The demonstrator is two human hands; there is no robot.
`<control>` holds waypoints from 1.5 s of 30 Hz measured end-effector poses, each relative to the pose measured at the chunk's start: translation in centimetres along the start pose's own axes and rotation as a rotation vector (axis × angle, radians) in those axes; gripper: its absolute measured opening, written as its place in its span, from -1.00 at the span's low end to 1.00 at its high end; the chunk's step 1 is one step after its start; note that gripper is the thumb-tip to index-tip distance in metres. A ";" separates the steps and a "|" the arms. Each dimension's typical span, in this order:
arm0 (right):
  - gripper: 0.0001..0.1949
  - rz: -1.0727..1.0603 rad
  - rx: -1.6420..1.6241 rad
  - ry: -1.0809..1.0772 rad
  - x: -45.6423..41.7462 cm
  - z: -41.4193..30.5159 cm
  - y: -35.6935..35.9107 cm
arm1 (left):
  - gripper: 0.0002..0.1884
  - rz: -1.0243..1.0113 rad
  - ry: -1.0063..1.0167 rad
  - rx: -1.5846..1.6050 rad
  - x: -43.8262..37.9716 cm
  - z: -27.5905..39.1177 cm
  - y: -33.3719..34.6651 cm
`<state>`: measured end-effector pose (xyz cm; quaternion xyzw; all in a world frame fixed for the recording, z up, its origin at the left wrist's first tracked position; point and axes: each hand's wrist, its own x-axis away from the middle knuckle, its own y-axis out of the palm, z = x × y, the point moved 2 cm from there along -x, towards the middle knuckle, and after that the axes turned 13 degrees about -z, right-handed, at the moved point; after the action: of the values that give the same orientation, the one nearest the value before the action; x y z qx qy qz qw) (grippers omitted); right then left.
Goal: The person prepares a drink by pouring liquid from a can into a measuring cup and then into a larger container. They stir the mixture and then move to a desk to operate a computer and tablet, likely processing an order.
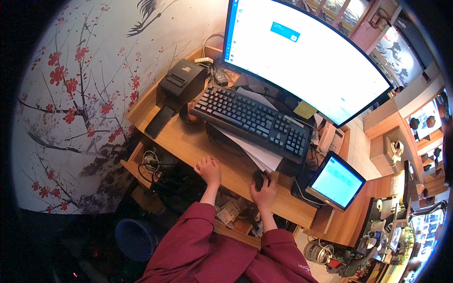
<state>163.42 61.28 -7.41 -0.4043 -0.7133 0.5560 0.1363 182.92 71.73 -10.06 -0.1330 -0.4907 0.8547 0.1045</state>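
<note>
My left hand [208,171] rests on the front edge of the wooden desk [184,148], fingers curled in and nothing seen in it. To its right, my right hand [264,192] lies over a black computer mouse [260,179], fingers on its top and sides. Beyond both hands a black keyboard [254,118] sits tilted, with white paper sheets [258,152] sticking out from under it. Behind that stands a large curved monitor [304,60] with a mostly white lit screen and a small blue box. A tablet-like display [338,182] glows to the right of the mouse.
A black receipt printer [182,79], a dark smartphone [159,121] and a small dark bowl [190,113] are at the left. A desk telephone [331,139] stands behind the display. Below are an open drawer with papers [228,212], coiled cables [151,161] and a blue bin [135,240].
</note>
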 end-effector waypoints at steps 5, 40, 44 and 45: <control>-0.53 -0.073 0.082 -0.013 -0.1 -0.6 -0.7 | -0.85 0.008 -0.006 -0.002 0.0 -0.2 0.0; -0.53 -0.018 0.076 -0.051 -0.2 -0.4 -0.4 | -0.82 0.047 -0.003 -0.013 0.0 0.0 -0.2; -0.51 -0.046 -0.014 -0.004 -0.3 -0.2 -0.3 | -0.84 0.052 -0.005 -0.004 -0.1 0.0 -0.4; -0.51 -0.060 0.009 0.005 -0.2 -0.2 -0.3 | -0.84 0.055 -0.001 -0.002 0.0 0.0 -0.3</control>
<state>163.54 61.23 -7.06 -0.3833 -0.7224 0.5538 0.1566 182.97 71.87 -9.76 -0.1463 -0.4877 0.8569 0.0806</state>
